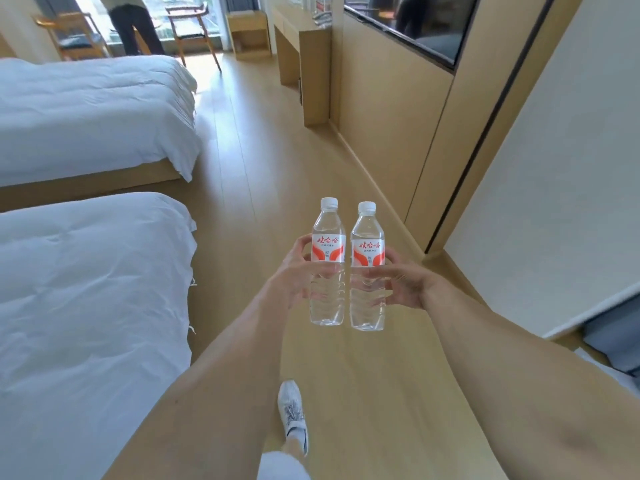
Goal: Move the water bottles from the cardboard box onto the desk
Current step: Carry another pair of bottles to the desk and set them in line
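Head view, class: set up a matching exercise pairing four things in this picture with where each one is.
Things:
1. left bottle
2. right bottle
3. beds
4. desk

Places:
A. along the wall, far ahead on the right
B. held in the right hand
C. on the left of the room
D. held in the left hand

Pairs: 1-D, 2-B, 3-C, 4-A
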